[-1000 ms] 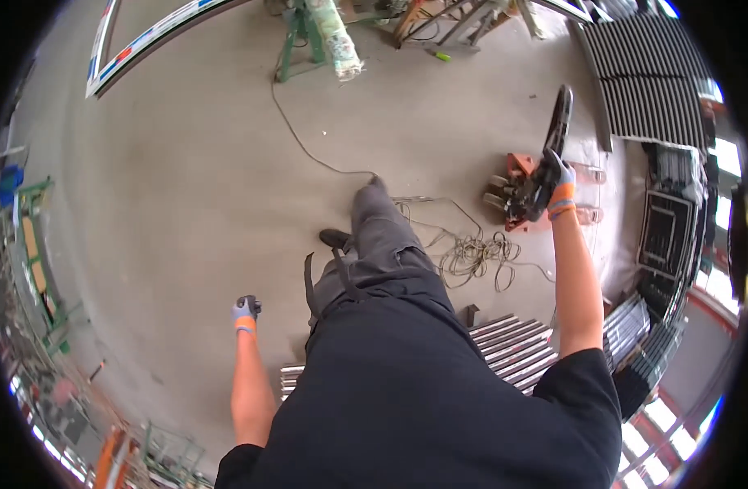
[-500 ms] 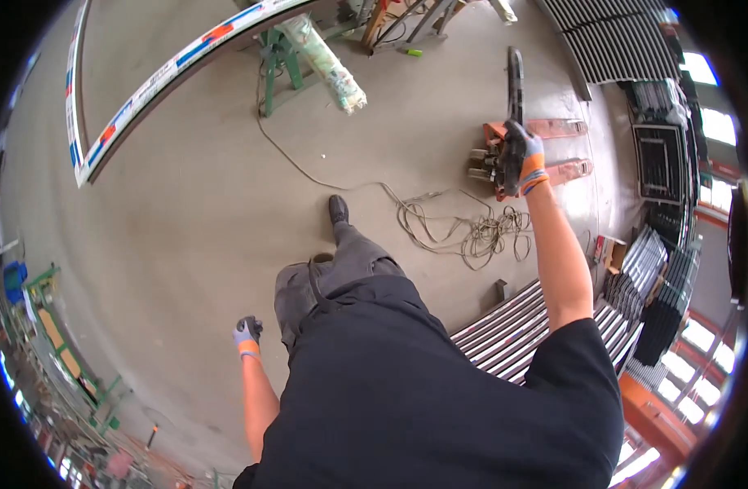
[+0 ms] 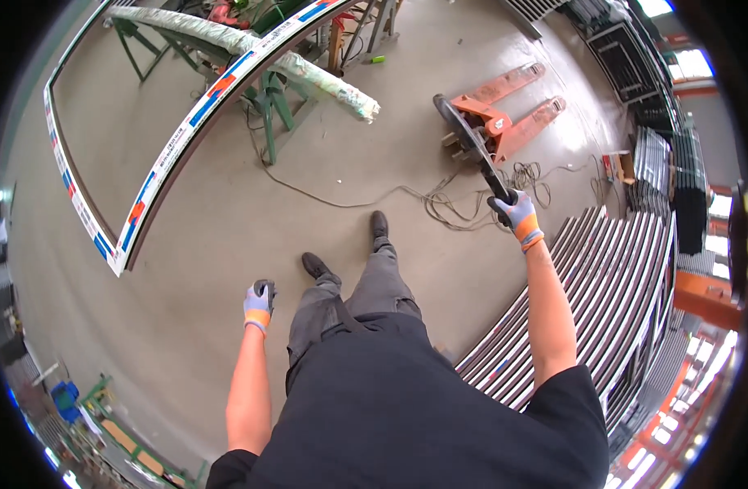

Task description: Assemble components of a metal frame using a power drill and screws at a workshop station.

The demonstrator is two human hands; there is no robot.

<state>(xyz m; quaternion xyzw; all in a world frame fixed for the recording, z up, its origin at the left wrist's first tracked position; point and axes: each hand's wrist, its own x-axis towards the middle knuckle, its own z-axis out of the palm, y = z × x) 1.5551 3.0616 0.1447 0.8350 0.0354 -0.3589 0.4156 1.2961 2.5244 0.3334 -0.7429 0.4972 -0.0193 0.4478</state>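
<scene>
My right hand, in a grey and orange glove with dark fingers, is closed round the near end of the black handle of a pallet jack. Below and beyond that handle is the jack's orange body, its two forks pointing away to the far right. The handle hides part of the wheels and pump. At my left side hangs my left hand, gloved the same way. Its fingers are curled in, and nothing shows in them.
A large frame with printed film rests at the far left, near a green trestle and a wrapped bar. Loose cable lies on the floor beside the jack. Stacked metal profiles stand at my right.
The view has turned, and the jack's forks now point more toward the far side. My right hand and the handle are closer to me. My left hand has come forward.
</scene>
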